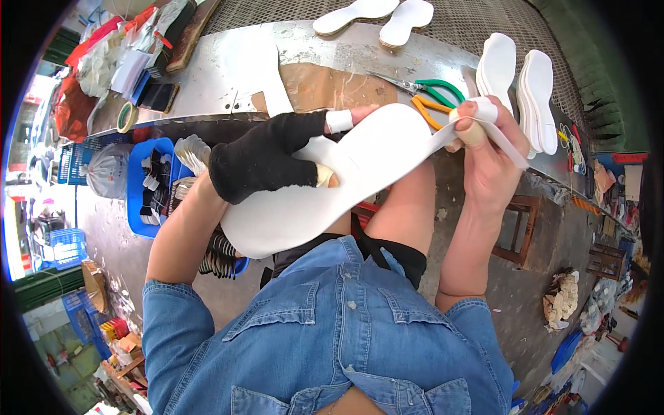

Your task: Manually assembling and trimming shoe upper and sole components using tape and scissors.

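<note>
Insole [353,169], pinched by the gloved left hand [266,159] above the worker's lap [408,214], meets a white strip [503,145] pinched in the right hand [494,162], apparently being peeled or fitted, work seemingly calling next for even tension.

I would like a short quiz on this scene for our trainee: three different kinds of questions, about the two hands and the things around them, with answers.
1. True or false: the left hand wears a black glove, while the right hand wears none.

2. Choose one. What does the left hand hold?
A) a roll of tape
B) a white sole-shaped piece
C) a pair of scissors

3. Fill in the colour: the basin on the picture's left, below the bench, is ____.

Key: 1. True. 2. B. 3. Blue.
</note>
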Motion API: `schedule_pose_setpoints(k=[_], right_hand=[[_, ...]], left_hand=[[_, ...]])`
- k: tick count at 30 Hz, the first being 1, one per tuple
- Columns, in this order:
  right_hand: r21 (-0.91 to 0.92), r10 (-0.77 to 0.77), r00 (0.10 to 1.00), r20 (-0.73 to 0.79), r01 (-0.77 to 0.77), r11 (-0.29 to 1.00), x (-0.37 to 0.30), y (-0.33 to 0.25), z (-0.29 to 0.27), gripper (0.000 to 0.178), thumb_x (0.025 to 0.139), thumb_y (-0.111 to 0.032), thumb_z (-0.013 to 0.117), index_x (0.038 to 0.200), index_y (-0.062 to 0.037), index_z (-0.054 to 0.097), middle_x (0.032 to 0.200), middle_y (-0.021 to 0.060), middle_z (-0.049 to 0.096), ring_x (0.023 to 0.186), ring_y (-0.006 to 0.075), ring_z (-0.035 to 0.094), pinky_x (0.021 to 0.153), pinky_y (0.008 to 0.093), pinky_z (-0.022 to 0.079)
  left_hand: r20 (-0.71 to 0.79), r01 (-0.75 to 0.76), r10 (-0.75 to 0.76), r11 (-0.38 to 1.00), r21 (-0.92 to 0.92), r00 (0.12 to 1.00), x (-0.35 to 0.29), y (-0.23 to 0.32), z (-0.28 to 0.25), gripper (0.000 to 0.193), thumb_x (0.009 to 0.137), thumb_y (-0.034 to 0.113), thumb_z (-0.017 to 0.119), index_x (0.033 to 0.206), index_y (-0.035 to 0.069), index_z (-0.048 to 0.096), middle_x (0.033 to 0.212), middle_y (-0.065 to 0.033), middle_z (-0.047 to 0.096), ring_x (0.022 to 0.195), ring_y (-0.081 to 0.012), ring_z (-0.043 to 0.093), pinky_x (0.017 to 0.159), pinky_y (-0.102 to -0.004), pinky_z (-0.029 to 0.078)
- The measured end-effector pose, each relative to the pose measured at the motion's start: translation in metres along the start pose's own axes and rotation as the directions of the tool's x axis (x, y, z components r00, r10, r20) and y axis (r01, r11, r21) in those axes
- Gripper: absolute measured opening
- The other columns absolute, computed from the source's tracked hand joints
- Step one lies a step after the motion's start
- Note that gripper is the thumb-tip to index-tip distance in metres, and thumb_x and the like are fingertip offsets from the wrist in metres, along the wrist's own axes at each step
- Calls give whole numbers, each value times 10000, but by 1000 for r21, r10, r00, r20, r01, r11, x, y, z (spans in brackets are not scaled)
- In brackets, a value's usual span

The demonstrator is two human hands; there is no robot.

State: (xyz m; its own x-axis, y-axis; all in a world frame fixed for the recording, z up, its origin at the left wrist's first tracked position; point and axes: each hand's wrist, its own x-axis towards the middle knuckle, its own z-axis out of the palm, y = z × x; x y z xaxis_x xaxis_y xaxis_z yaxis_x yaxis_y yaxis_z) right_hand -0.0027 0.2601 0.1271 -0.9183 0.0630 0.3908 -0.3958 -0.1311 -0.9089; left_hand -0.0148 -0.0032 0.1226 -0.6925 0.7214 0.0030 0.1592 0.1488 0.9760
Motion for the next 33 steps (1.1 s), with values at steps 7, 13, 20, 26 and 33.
schedule_pose_setpoints(k=[7, 13, 20, 26, 33], right_hand=[[175, 119, 954, 274, -172, 969, 0, 18, 5, 117, 807, -48, 663, 896, -9, 597, 798, 47, 613, 616, 83, 559, 543, 213, 456], [168, 62, 969, -238, -21, 986, 15, 32, 14, 162, 893, -136, 580, 992, -27, 513, 860, 66, 602, 674, 105, 592, 528, 247, 523], [25, -149, 910, -388, 172, 985, 11, 36, 23, 152, 883, -87, 577, 965, 27, 519, 955, 123, 600, 801, 145, 611, 585, 250, 541], [-171, -265, 964, 4, 262, 950, -32, 47, 34, 137, 815, 25, 617, 937, 72, 575, 997, 162, 572, 787, 193, 596, 570, 289, 537], [-343, -118, 993, -21, 104, 934, -35, 23, 11, 174, 709, 69, 702, 870, 39, 647, 852, 117, 617, 746, 141, 609, 664, 230, 492]], left_hand=[[313, -75, -2, 970, 233, 950, 23, 24, -28, 706, 716, 123, 715, 1351, 69, 412, 1138, -83, 599, 1009, -162, 569, 912, -305, 413], [-190, 11, 390, 417, 909, 901, 65, 47, -37, 536, 725, 171, 732, 1199, 25, 530, 1022, -179, 622, 872, -281, 630, 779, -331, 498], [22, 248, -273, 834, -493, 962, 37, -28, 38, 484, 912, 470, 464, 1168, 64, 526, 1122, -136, 589, 910, -156, 584, 762, -294, 475], [-533, -465, -192, 307, -830, 824, 94, -46, 49, 314, 903, 261, 532, 1104, 20, 519, 949, -138, 632, 940, -240, 602, 865, -384, 482], [-532, -380, -350, 417, -826, 772, 78, -26, 29, 317, 856, 262, 597, 1035, 3, 554, 916, -119, 643, 791, -221, 648, 704, -328, 548]])
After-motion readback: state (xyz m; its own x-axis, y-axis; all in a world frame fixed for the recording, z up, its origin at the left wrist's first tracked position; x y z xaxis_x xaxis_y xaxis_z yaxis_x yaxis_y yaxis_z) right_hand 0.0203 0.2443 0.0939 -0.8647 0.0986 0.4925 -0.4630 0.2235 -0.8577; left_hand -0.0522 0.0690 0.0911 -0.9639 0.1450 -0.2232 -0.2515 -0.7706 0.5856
